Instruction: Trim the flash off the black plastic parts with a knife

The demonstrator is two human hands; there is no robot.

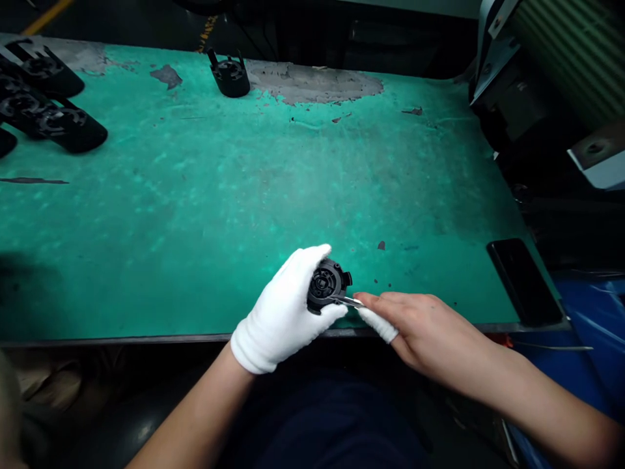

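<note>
My left hand, in a white glove, is wrapped round a round black plastic part just above the table's front edge. The part's face, with rings and small recesses, is turned up toward me, and a tab sticks out on its right side. My right hand is bare apart from a white cover on the thumb. It pinches a thin metal tool, whose tip reaches the lower right of the black part's face. What the tip touches is too small to tell.
On the green table, several black cylindrical parts stand at the far left, and a pronged black part stands at the back edge. A black phone lies at the right edge, near a machine.
</note>
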